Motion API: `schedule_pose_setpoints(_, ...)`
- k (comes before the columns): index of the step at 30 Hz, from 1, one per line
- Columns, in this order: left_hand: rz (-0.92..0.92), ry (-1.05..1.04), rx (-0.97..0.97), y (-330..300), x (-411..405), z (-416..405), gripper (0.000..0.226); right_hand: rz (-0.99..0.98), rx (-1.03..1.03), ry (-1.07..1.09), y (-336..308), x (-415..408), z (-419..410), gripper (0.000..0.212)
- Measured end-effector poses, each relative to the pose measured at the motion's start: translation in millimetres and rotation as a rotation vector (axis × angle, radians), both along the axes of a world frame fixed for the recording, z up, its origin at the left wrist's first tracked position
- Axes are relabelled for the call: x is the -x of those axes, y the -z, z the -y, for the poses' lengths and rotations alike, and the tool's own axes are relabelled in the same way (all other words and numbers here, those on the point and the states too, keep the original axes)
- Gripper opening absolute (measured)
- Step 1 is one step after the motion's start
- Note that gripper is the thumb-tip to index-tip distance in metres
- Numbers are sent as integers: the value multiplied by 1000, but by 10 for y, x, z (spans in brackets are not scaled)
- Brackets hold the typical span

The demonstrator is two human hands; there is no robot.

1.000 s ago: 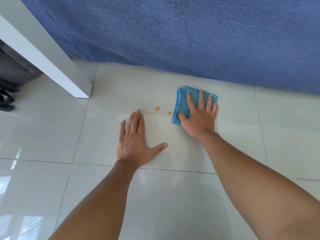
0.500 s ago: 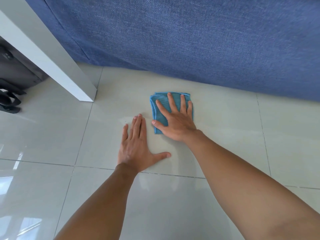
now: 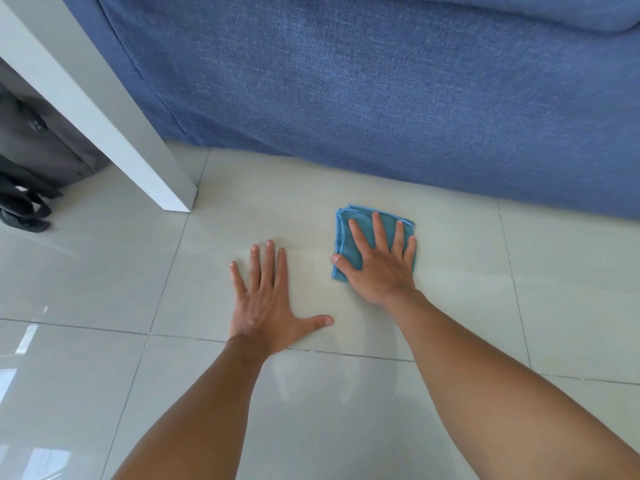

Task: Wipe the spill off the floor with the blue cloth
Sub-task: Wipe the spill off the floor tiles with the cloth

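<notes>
The folded blue cloth [image 3: 347,223] lies flat on the pale tiled floor [image 3: 450,289], close to the sofa base. My right hand [image 3: 381,268] presses down on it with fingers spread, covering most of it. My left hand [image 3: 266,303] rests flat on the floor to the left of the cloth, fingers apart, holding nothing. Between the hands the tile shows only a faint damp sheen [image 3: 311,271]; I see no orange spots there.
A blue fabric sofa [image 3: 381,98] fills the back. A white table leg [image 3: 104,126] slants down to the floor at the left. Behind it are a grey bag [image 3: 31,143] and black straps [image 3: 20,206].
My right hand slid the cloth left over two small orange spots, then back to the right. The spots no longer show. My left hand stayed planted.
</notes>
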State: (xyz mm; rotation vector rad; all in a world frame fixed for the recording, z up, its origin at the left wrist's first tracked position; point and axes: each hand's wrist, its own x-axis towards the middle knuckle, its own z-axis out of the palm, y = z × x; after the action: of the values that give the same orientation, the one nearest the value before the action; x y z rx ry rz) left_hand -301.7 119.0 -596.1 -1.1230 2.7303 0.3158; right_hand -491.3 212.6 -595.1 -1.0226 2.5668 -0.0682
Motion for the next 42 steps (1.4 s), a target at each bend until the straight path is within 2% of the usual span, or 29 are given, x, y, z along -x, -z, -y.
schedule_pose_setpoints(3, -5, 4, 8, 14, -16, 28, 150, -1, 4, 7, -3, 11, 201, 82)
schedule_pose_setpoints(7, 2, 20, -9, 32, 22, 58, 149, 0, 35, -101, 9, -208, 407, 82)
schedule_pose_setpoints(13, 39, 26, -12, 52, -25, 46, 148, -43, 92, -238, 71, -429, 143, 80)
schedule_pose_setpoints(23, 52, 30, -16, 18, 18, 31, 148, -104, 26, 127, 42, 32, -524, 80)
schedule_pose_setpoints(28, 55, 45, -2, 30, -2, 43, 149, -104, 25, 279, 78, -180, -512, 79)
schedule_pose_setpoints(36, 73, 60, 13, 57, 19, 31, 149, -86, 68, 171, 73, -393, -137, 82)
schedule_pose_setpoints(42, 82, 72, 9, 69, 36, 33, 149, 7, 83, -142, 7, -401, 132, 80)
